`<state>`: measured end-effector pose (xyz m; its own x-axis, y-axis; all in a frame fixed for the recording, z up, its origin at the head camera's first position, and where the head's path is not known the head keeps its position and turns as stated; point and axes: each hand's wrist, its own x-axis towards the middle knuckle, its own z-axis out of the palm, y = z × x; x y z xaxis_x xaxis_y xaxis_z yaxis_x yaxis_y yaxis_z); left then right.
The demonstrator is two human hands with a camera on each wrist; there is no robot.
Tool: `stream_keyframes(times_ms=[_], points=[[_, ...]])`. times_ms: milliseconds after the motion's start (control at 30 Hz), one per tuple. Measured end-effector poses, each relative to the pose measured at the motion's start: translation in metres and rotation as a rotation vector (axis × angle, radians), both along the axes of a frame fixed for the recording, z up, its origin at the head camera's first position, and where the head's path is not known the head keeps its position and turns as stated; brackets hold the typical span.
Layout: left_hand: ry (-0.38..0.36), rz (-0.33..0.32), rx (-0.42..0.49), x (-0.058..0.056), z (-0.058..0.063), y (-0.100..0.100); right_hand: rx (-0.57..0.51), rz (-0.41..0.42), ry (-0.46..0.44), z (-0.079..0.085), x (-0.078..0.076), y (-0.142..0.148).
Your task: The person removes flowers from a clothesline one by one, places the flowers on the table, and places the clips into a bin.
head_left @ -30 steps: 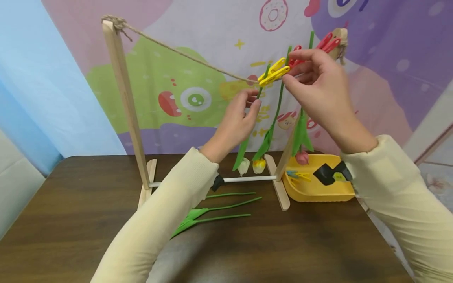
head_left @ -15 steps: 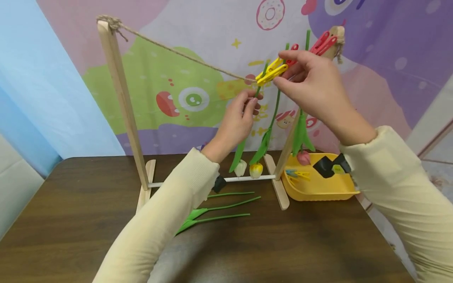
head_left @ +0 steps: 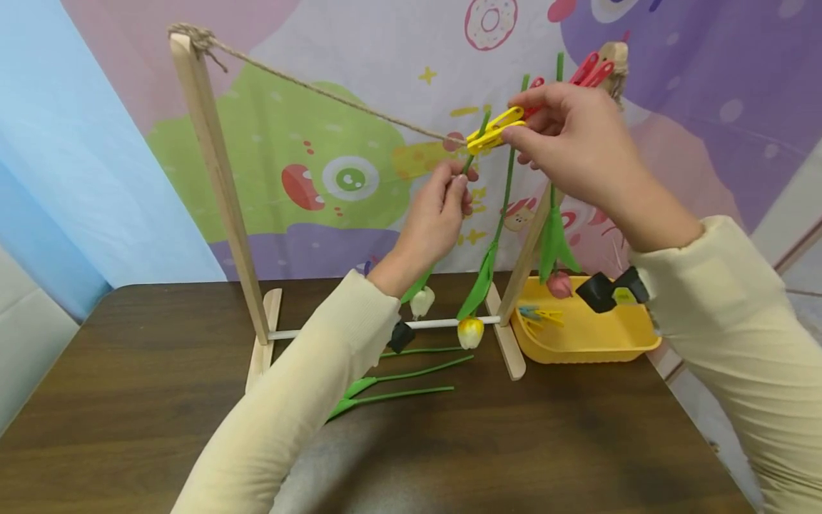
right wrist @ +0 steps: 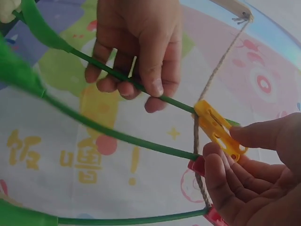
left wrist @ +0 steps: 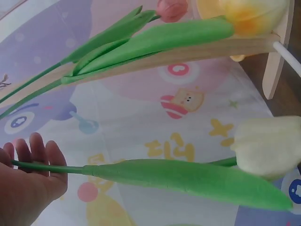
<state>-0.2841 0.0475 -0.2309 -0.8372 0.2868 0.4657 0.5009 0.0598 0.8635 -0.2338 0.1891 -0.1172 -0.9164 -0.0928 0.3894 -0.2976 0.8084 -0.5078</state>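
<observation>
With thumb and fingers my left hand (head_left: 437, 214) pinches the green stem of a white artificial tulip (left wrist: 268, 146), which hangs flower-down. Just above, a yellow clothespin (right wrist: 216, 127) clamps that stem on the twine (head_left: 340, 96). My right hand (head_left: 578, 143) holds the clothespin's handle end between thumb and fingers. Beside it, a yellow-and-white tulip (head_left: 471, 333) and a pink tulip (head_left: 559, 284) also hang head-down, held by red clothespins (head_left: 594, 71). The right hand partly hides one red clothespin in the head view.
A wooden frame (head_left: 221, 185) with a white crossbar (head_left: 443, 324) carries the twine. More green stems (head_left: 404, 392) lie on the brown table (head_left: 514, 442), partly under the left sleeve. At right, a yellow basket (head_left: 578, 353) contains several clothespins (head_left: 539, 316). A printed cloth hangs behind.
My left fingers have closed on the white tulip's stem, and its flower has swung left. The yellow-and-white tulip now hangs lower in view. My right hand stays at the yellow clothespin.
</observation>
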Motion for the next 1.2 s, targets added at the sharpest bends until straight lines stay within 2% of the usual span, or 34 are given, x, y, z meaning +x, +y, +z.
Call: stream_keyframes(times_ms=[333,567,700,800,1000,1100,1200], points=[[0.014,0.013,-0.119,0.006,0.002,-0.005,-0.129,0.033,-0.024,0.001,0.0,0.005],[0.066,0.03,-0.16,0.006,0.003,-0.005,-0.202,0.021,-0.015,-0.002,0.0,0.009],[0.071,0.036,-0.178,0.007,0.003,-0.007,-0.28,0.042,0.017,-0.004,0.001,0.008],[0.067,0.043,-0.207,0.008,0.002,-0.011,-0.336,0.074,0.08,-0.004,0.001,0.007],[0.095,0.089,-0.296,0.01,0.001,-0.021,-0.427,0.131,0.192,0.0,0.005,0.009],[0.135,0.106,-0.358,0.012,-0.001,-0.025,-0.464,0.134,0.195,0.003,0.008,0.012],[0.201,0.131,-0.459,0.016,-0.004,-0.026,-0.508,0.139,0.159,0.003,0.011,0.016]])
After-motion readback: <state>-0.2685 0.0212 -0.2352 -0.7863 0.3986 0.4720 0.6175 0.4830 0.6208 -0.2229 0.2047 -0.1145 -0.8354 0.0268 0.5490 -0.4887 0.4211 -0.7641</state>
